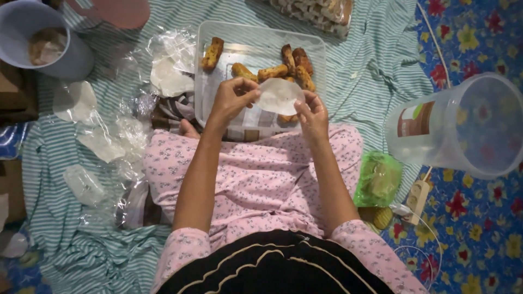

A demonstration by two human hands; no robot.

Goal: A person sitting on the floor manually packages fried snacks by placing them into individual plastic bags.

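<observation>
Pink flowered trousers (pixel 256 179) are seen closest, with both arms stretched over them. Up above the clear tray (pixel 218 103) of brown rolls (pixel 272 72), a thin white round wrapper (pixel 279 96) is held flat, likely so it can be filled. Its edges are pinched by the left hand (pixel 231 100) and the right hand (pixel 311 115), fingers closed on it.

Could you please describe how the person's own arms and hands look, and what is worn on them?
Both arms are bare from wrist to above the elbow. The pink sleeves, printed with small dark flowers, are pushed up near the elbows. The left hand and right hand wear no gloves, and no ring, bracelet or watch shows from this view. The fingers are bare too.
</observation>
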